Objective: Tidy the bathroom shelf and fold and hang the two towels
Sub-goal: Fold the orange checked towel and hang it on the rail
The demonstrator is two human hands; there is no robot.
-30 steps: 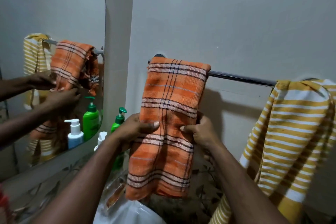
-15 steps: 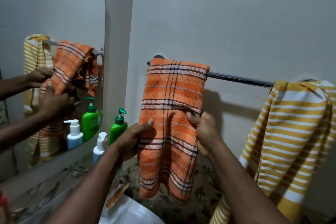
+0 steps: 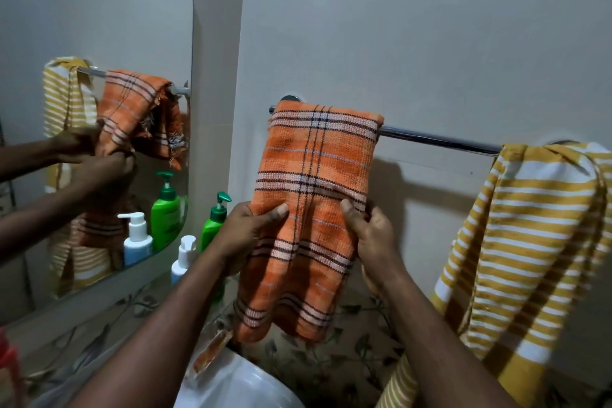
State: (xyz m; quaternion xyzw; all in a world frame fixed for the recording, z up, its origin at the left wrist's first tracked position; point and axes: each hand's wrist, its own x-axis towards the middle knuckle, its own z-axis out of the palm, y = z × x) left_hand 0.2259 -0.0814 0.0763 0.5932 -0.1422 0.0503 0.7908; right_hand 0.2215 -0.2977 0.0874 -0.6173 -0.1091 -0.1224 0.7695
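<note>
A folded orange plaid towel [image 3: 318, 162] hangs over the left end of a chrome towel bar [image 3: 437, 141]. My left hand [image 3: 246, 235] grips its left edge at mid height, thumb lying on the front of the cloth. On the other side my right hand [image 3: 372, 238] grips the right edge the same way. A yellow towel with white stripes [image 3: 530, 242] hangs bunched and unfolded over the bar's right end. On the shelf left of the orange towel stand a green pump bottle [image 3: 215, 222] and a white pump bottle [image 3: 183, 257].
A mirror [image 3: 92, 26] on the left wall reflects the towels, hands and bottles. A white basin [image 3: 238, 384] sits below, with an orange sachet [image 3: 212, 354] at its rim. Leaf-patterned tiles run under the towel bar.
Both hands shifted on the orange towel, from flat near its middle to gripping its two side edges. The towel's lower part has been tugged straighter and hangs slightly higher.
</note>
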